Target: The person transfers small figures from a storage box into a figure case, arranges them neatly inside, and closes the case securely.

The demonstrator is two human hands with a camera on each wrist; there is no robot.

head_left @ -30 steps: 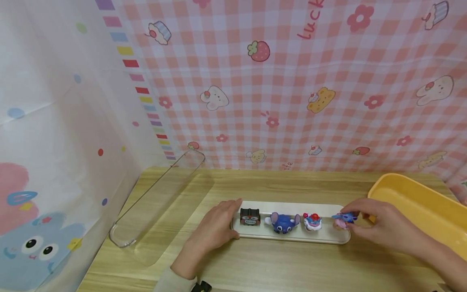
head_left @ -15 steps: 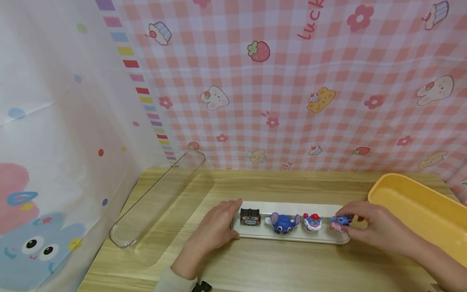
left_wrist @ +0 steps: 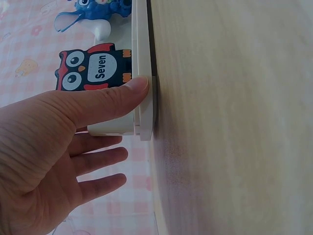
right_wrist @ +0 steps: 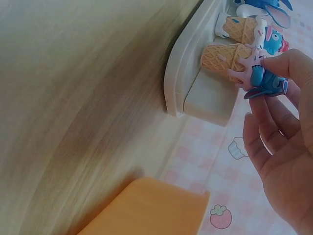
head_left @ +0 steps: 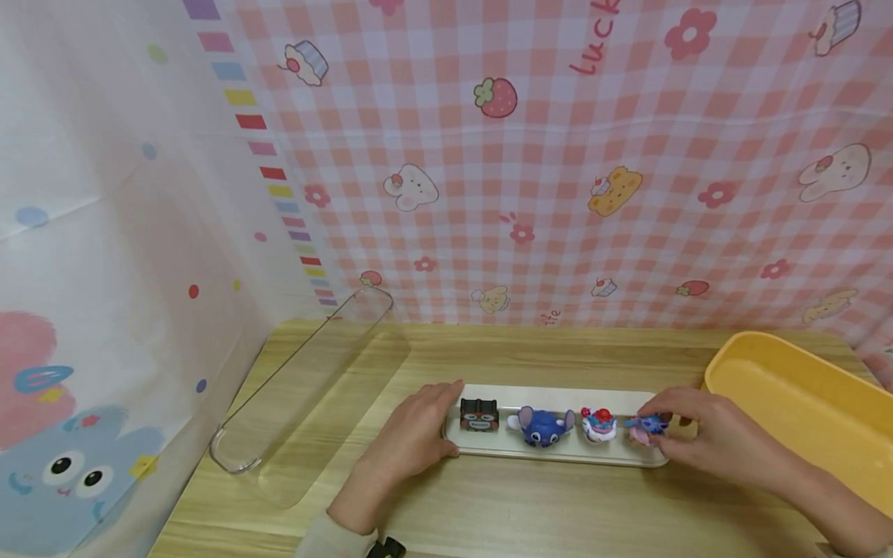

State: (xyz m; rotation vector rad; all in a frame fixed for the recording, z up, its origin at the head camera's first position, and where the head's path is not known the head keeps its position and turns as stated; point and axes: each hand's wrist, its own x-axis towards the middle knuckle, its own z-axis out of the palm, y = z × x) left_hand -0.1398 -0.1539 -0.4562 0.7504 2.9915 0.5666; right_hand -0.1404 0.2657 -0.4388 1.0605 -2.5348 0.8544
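A long white tray [head_left: 558,397] with a raised step lies on the table. Along it stand an owl figure [head_left: 478,415] labelled "Seven", a blue big-eared figure [head_left: 543,428] and an ice-cream-cone figure with a red top [head_left: 598,426]. My left hand [head_left: 412,435] grips the tray's left end; the left wrist view shows the thumb on its front edge and other fingers extended. With thumb and fingertips, my right hand [head_left: 722,434] pinches the blue top of a pink ice-cream-cone figurine [right_wrist: 227,59] at the right end, beside the other cone [right_wrist: 239,29].
At the left, a clear plastic cover [head_left: 260,463] sits slanted on the wooden table [head_left: 530,511]. A yellow bin [head_left: 774,364] stands at the right, close behind my right hand. A pink checked cloth [head_left: 530,170] hangs at the back.
My right hand has shifted slightly left with the pink ice-cream-cone figurine, bringing it closer to the cone with the red top. My left hand and the tray stay where they were.
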